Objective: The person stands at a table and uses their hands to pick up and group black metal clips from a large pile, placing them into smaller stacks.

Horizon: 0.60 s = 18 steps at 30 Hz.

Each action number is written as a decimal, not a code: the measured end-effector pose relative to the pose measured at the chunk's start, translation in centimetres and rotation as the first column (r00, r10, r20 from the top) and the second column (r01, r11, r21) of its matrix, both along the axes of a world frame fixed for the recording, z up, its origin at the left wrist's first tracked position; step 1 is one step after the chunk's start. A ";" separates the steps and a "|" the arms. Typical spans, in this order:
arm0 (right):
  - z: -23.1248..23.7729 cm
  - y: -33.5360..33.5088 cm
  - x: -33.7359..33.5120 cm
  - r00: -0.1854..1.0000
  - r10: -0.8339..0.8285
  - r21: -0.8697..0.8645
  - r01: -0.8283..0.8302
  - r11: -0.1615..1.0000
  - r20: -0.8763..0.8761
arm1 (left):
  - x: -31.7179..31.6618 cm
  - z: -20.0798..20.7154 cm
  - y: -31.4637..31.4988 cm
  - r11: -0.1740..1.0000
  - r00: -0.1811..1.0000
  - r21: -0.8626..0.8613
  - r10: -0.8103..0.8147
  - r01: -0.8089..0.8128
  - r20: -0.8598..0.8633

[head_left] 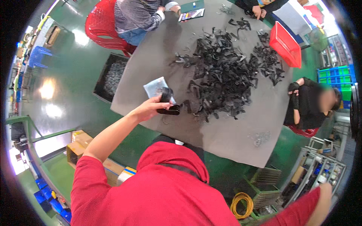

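Note:
My left hand [151, 107] is closed around a black curved strip-like piece [169, 109] over the near left part of the grey table [230, 137]. Another dark looped part [166, 95] shows just above my fingers; whether it belongs to the same piece I cannot tell. Beside it lies a clear plastic bag [154, 87], partly covered by the dark part. Just right of my hand spreads a big heap of black curved parts [226, 71]. My right arm, bent at the elbow, runs out at the lower right, and its hand is outside the picture.
Three people sit around the table, one by an open tablet or booklet [191, 15]. A red basket [285, 45] stands at the far right edge. Small clear pieces [259, 138] lie near right. A black bin [98, 92] sits on the floor, left; a yellow hose coil [241, 205] lies behind.

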State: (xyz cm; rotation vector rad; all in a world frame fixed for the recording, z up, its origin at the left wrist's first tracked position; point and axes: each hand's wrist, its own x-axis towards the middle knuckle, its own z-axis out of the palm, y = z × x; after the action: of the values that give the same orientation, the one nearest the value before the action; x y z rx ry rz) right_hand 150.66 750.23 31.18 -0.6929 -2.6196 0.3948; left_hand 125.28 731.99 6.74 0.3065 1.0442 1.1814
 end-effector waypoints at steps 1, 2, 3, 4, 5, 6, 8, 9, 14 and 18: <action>-0.5 1.0 -0.3 0.999 -0.018 -0.032 0.017 0.999 -0.032 | -0.2 -0.2 -0.7 0.999 0.999 -0.017 0.028 -0.028 -0.020; -0.3 1.5 0.2 0.996 -0.082 -0.027 0.081 0.996 -0.020 | 0.3 -1.2 0.5 0.998 1.000 0.060 -0.015 0.014 0.008; -1.2 2.2 0.4 0.992 -0.123 -0.068 0.121 0.990 -0.023 | 0.7 -1.6 0.9 0.999 0.995 0.032 0.009 -0.012 0.102; -3.3 3.0 -0.1 0.992 -0.123 -0.130 0.118 0.984 -0.032 | 0.6 -2.0 0.2 0.997 0.983 -0.028 0.071 -0.067 0.168; -5.6 3.9 -0.5 0.991 -0.126 -0.204 0.117 0.972 -0.035 | 0.6 -2.9 -0.3 0.995 0.980 -0.051 0.097 -0.089 0.171; -8.1 4.2 -1.8 0.994 -0.108 -0.289 0.098 0.952 -0.018 | 0.4 -3.8 -1.7 0.993 0.983 -0.054 0.112 -0.105 0.149; -13.3 4.0 -4.0 0.996 -0.068 -0.451 0.086 0.889 0.056 | 0.4 -5.0 -3.3 0.990 0.982 -0.066 0.130 -0.122 0.140; -15.6 3.6 -4.2 0.991 -0.070 -0.513 0.121 0.850 0.118 | 0.6 -5.5 -2.7 0.990 0.985 -0.065 0.129 -0.122 0.117; -34.0 -5.0 -8.0 0.942 0.099 -0.725 0.177 0.666 0.321 | -0.9 -7.3 -4.0 0.957 0.964 -0.132 0.264 -0.259 0.021; -41.6 -8.1 -9.1 0.974 0.121 -0.384 -0.040 0.923 0.190 | -2.0 -8.6 -4.0 0.935 0.941 -0.112 0.337 -0.337 -0.023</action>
State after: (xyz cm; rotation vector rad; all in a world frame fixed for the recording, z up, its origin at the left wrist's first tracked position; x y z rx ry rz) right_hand 141.60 742.11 -10.39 -0.7848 -2.8073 0.9182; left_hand 123.24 727.97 -1.82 0.0371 1.1942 1.4205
